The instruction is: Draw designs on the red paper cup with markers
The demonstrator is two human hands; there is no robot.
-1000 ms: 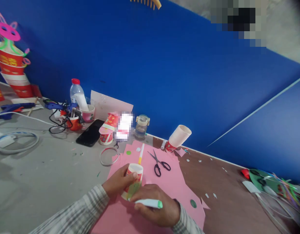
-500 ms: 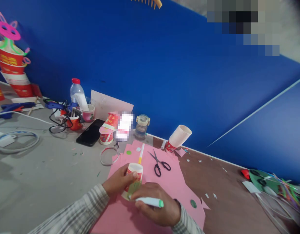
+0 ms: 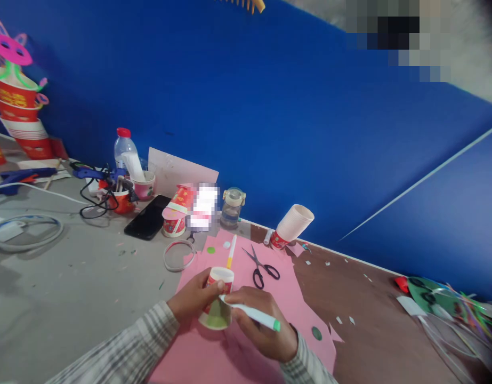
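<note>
My left hand (image 3: pixel 193 297) is wrapped round the side of a red and white paper cup (image 3: pixel 216 316), whose lower part is coloured green. The cup's white opening faces up and away. In my right hand (image 3: pixel 265 325) is a white marker with a green end (image 3: pixel 256 314), its tip touching the cup's side near my left thumb. Beneath both hands lies a sheet of pink paper (image 3: pixel 283 298). Black-handled scissors (image 3: pixel 260 268) lie spread on it behind the cup, beside a white and yellow marker (image 3: pixel 232 252).
A phone (image 3: pixel 147 217), a ring of tape (image 3: pixel 179 255) and a glass jar (image 3: pixel 232 207) stand or lie behind on the left and middle. Stacked cups (image 3: pixel 292 226) lean near the blue wall. Cables and a green plate (image 3: pixel 425 290) are at the right.
My right hand has moved the marker tip up the cup from its lower edge, uncovering more of the green area. The marker's green end has shifted right. My left hand keeps its hold.
</note>
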